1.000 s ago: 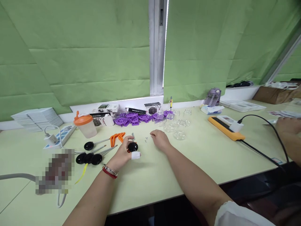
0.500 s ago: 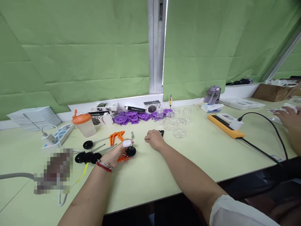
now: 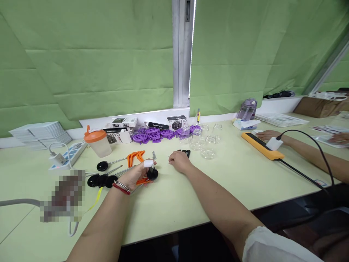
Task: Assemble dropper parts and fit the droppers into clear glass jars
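Note:
In the head view my left hand (image 3: 136, 175) is closed round a tool with a black round piece (image 3: 152, 174) and an orange part (image 3: 143, 181). A white covering (image 3: 148, 163) wraps one of its digits. My right hand (image 3: 178, 161) lies on the table with its fingers curled down, beside small black parts (image 3: 187, 152); what its fingertips hold, if anything, is hidden. Between the hands, a little farther back, lie small metal pieces (image 3: 154, 155). Orange V-shaped handles (image 3: 134, 158), metal rods and black discs (image 3: 102, 180) lie to the left of my left hand.
Purple plastic parts (image 3: 152, 134), glass jars (image 3: 196, 140) and boxes (image 3: 120, 136) line the back. An orange-lidded shaker cup (image 3: 97, 142) stands left. A yellow-and-black power strip (image 3: 261, 145) lies right, where another person's arm (image 3: 305, 149) reaches. A blurred patch covers something at left.
At the right, another person's hand has reached in to the power strip. More of the black parts shows beside my right hand. My left hand keeps its hold and has hardly moved.

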Available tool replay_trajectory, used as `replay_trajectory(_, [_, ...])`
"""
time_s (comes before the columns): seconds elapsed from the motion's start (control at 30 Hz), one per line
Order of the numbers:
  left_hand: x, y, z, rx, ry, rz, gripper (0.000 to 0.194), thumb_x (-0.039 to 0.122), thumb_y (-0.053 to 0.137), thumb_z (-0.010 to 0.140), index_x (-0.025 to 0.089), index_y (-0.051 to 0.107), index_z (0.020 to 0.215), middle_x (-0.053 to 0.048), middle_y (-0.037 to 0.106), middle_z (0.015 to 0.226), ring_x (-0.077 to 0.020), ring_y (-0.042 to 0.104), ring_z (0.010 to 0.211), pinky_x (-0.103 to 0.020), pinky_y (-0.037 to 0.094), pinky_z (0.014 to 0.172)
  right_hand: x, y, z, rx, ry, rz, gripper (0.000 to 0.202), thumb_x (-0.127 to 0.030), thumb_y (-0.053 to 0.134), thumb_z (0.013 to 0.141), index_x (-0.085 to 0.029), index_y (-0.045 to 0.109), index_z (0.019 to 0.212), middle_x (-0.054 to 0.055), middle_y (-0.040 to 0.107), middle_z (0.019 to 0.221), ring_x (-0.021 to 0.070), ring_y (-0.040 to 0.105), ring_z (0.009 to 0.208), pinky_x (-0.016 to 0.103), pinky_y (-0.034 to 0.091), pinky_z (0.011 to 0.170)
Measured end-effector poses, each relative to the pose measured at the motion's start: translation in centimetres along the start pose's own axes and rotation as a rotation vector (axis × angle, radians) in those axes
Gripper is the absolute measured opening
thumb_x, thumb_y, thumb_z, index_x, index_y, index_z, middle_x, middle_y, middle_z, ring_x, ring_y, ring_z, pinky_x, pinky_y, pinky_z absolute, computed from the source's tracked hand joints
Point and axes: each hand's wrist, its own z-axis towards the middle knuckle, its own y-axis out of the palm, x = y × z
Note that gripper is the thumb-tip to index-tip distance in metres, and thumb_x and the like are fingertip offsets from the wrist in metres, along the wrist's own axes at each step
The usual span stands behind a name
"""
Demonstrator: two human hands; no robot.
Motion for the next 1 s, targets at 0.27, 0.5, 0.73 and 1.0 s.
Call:
replay_trajectory(0.27, [-0.4,-1.0,0.7,-0.001,-0.058,0.021,0.055,0.056,0.053,0.072,0.020,0.052,0.114,-0.006,0.062,0.077,-0.0228,0.063,0.062,-0.027,0.038,0.042,-0.5,-0.1,0.0,-0.008,0.012,0.000,0.011,-0.025,0.062,0.080,-0.020,0.072,0.081,0.005,0.069,0.092,0.0175,0.059,0.088,0.026,0.036,0.077])
replay_trajectory(0.5, [0.1,-0.5,0.5,-0.019,-0.083,0.059,0.060,0.054,0.052,0.073,0.019,0.045,0.120,-0.005,0.059,0.076,-0.0225,0.060,0.064,-0.025,0.036,0.043,-0.8,0.0,0.0,-0.027,0.005,-0.009,0.013,-0.020,0.059,0.080,-0.017,0.070,0.073,0.006,0.070,0.086,0.0187,0.060,0.083,0.029,0.036,0.075])
replay_trajectory(0.73, [0.7,0.0,0.5,-0.059,-0.069,0.107,0.063,0.054,0.047,0.074,0.018,0.041,0.125,-0.005,0.058,0.074,-0.0215,0.059,0.060,-0.024,0.034,0.041,-2.0,-1.3,-0.8,0.086,-0.078,0.115,0.012,-0.021,0.057,0.082,-0.017,0.067,0.078,0.006,0.067,0.088,0.0170,0.058,0.083,0.029,0.037,0.078])
replay_trajectory(1.0, [0.4,0.0,1.3,-0.082,-0.072,0.136,0.053,0.053,0.044,0.077,0.020,0.046,0.119,-0.005,0.057,0.074,-0.0179,0.057,0.055,-0.022,0.032,0.041,-4.5,0.5,-1.2,0.010,-0.070,1.074,0.010,-0.020,0.063,0.068,-0.014,0.062,0.076,-0.003,0.057,0.061,0.0069,0.046,0.050,0.020,0.036,0.050])
